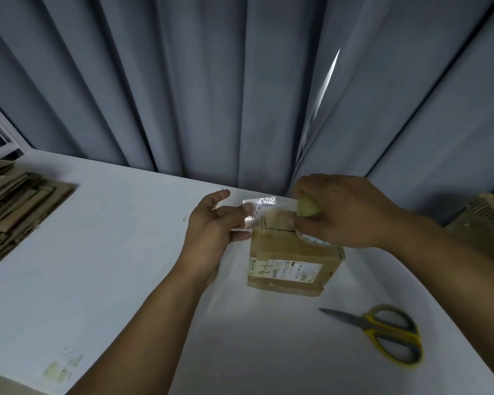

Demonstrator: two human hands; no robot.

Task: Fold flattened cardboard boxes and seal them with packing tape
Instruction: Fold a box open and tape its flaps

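1. Now, in the head view, the box (293, 259) stands folded on the white table (103, 252), right of centre and near the far edge, in front of a grey curtain (183, 81). Its top flaps are closed, with the seam showing.
2. The right hand (345, 212) grasps the roll (308, 209) just above the box's far right top.
3. The left hand (211, 223) pinches the free end of the tape (261, 205) at its fingertips. The clear strip is stretched between the hands over the box top.
4. The tape looks thin, limp and sticky. It will likely curl onto itself if it goes slack, so hold it by the very end and keep it taut.
5. The box looks light and fairly stiff but worn. It could slide when pressed, so it is best steadied by a side wall or a top edge.
6. Scissors (382, 333) lie on the table near and right of the box, apart from it. Flat cardboard (17, 206) is stacked at far left.
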